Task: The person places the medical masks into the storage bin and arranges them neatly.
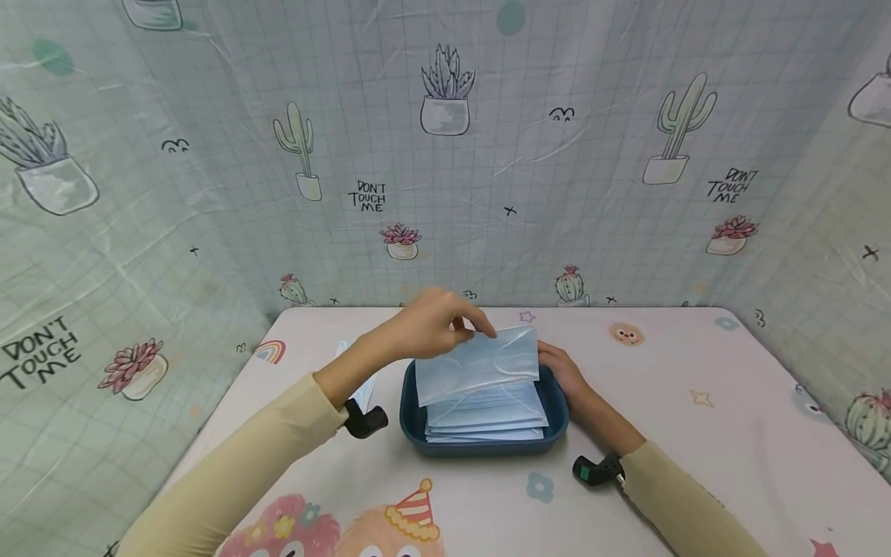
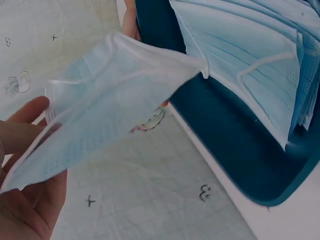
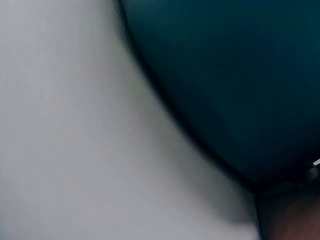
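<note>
My left hand (image 1: 435,325) pinches the upper edge of a light blue disposable face mask (image 1: 480,363), raised and tilted over a dark blue plastic bin (image 1: 480,449). In the left wrist view that mask (image 2: 110,100) hangs from the fingers, its white ear loops visible. A stack of similar masks (image 1: 487,418) lies inside the bin. My right hand (image 1: 562,375) holds the bin at its far right corner; the lifted mask hides some of its fingers. The right wrist view shows the bin's side (image 3: 225,90) close up, with a blurred bit of hand at the lower right.
Another mask (image 1: 365,391) lies on the table left of the bin, partly covered by my left forearm. The white table (image 1: 668,402) carries printed cartoon figures. A patterned curtain (image 1: 501,170) stands behind it and at both sides.
</note>
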`<state>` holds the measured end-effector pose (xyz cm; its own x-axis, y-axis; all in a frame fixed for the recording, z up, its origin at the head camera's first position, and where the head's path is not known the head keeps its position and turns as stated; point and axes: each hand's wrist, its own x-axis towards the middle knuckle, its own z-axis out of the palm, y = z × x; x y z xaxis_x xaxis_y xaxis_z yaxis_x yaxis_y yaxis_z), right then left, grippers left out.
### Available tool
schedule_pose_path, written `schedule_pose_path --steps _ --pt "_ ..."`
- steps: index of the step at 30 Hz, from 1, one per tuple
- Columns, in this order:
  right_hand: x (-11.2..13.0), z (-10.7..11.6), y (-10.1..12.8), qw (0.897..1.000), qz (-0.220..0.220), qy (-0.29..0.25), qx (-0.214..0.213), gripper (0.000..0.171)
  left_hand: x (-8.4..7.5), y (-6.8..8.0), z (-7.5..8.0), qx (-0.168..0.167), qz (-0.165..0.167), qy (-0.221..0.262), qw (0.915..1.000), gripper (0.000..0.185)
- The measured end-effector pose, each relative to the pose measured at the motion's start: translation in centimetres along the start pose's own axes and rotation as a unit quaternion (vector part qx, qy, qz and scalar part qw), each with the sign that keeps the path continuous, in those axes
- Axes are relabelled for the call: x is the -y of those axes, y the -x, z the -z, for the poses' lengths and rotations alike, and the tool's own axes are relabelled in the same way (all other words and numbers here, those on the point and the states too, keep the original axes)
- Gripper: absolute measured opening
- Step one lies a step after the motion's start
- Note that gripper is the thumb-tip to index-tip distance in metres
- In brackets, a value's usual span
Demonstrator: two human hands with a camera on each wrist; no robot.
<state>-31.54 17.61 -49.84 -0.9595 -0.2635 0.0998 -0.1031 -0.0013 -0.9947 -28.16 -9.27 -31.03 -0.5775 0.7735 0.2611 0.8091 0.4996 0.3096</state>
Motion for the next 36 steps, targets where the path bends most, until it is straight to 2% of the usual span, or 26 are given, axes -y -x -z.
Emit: schedule_pose_path --steps 4,11,16,22,24,31,36 --pt "0.0 0.1 0.0 1.000 0.001 0.009 -0.005 0.046 0.8 -1.2 -0.9 0.052 0.007 0.063 0.9966 0.030" --pt "-0.1 -0.1 -0.4 0.999 0.023 0.005 0.024 0.047 2.6 -2.6 -3.5 0.142 0.015 0.131 0.9810 0.026" --pt "-0.1 -0.1 -0.4 0.999 0.031 0.010 0.023 0.047 3.8 -3.5 -5.2 0.179 0.025 0.111 0.9773 0.023" --pt "-0.1 -0.1 -0.4 0.999 0.023 0.022 0.020 0.047 4.3 -4.4 -6.4 0.194 0.052 0.080 0.9764 0.023" --pt "-0.1 -0.2 -0.5 1.000 0.015 0.018 0.015 0.048 4.3 -4.5 -6.6 0.199 0.060 0.071 0.9756 0.024" --pt "0.0 -0.2 -0.6 0.999 0.037 0.019 0.024 0.048 4.1 -4.8 -7.0 0.218 0.085 0.019 0.9721 0.033" --pt "0.1 -0.2 -0.5 0.999 0.035 0.019 0.025 0.047 4.1 -4.9 -7.1 0.226 0.098 -0.002 0.9691 0.036"
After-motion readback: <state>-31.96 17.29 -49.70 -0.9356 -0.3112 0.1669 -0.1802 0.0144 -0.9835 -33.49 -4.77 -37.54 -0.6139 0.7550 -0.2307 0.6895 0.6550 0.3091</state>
